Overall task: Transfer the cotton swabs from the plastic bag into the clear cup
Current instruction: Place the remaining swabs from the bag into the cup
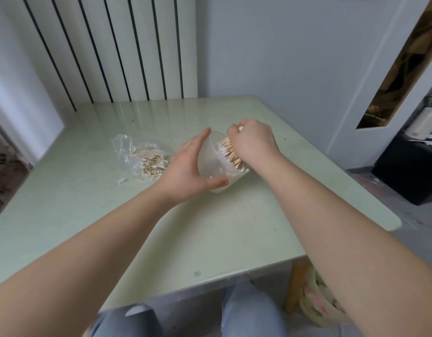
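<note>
Swabs point(230, 154) partly within right hand point(252, 139), seemingly

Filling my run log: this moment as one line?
left hand: holds tilted clear cup | right hand: grips swab bundle at cup mouth | plastic bag: swabs inside

Bare table point(222, 227) near edge gives passage; plastic bag point(142, 156) lies left of cup point(210, 161); right hand point(254, 142) blocks cup mouth.

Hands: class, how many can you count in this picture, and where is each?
2. The left hand holds the tilted clear cup; the right hand grips a bundle of cotton swabs at its mouth.
</note>
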`<state>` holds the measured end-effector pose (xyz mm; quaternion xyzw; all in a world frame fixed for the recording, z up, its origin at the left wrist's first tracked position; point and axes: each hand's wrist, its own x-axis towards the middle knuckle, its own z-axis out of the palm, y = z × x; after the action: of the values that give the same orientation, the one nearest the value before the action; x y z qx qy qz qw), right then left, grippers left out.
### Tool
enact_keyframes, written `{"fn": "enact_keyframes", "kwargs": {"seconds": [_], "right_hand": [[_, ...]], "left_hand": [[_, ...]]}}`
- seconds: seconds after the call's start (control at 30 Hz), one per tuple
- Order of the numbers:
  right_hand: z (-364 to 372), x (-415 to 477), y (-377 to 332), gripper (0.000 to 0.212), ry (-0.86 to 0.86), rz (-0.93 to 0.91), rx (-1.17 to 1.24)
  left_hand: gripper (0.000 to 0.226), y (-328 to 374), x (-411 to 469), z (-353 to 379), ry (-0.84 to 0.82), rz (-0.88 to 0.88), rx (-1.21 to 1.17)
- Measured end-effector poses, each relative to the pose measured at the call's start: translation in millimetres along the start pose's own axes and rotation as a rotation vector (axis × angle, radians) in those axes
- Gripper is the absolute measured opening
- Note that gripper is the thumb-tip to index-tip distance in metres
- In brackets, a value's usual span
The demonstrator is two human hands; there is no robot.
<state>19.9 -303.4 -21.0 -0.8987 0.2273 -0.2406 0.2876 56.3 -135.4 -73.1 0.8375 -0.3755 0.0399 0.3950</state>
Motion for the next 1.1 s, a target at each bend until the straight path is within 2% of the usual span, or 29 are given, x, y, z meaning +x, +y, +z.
{"fn": "enact_keyframes", "kwargs": {"seconds": [0.13, 0.37, 0.7, 0.9, 1.1], "right_hand": [[-4, -2, 1, 0.032, 0.002, 0.001, -0.025], [-1, 0, -9, 0.033, -0.059, 0.041, 0.128], [13, -1, -21, 0.035, -0.086, -0.099, -0.09], [9, 0, -20, 0.039, -0.06, -0.129, -0.099], [25, -2, -33, 0.036, -0.133, -0.14, -0.137]], "left_hand": [[0.118, -2, -3, -1, 0.003, -0.001, 0.0], [0.118, 0, -6, -1, 0.024, -0.005, 0.006], [0.12, -10, -13, -1, 0.063, -0.084, -0.101], [0.121, -14, -16, -4, 0.06, -0.081, -0.09], [0.12, -9, -14, -1, 0.071, -0.066, -0.075]]}}
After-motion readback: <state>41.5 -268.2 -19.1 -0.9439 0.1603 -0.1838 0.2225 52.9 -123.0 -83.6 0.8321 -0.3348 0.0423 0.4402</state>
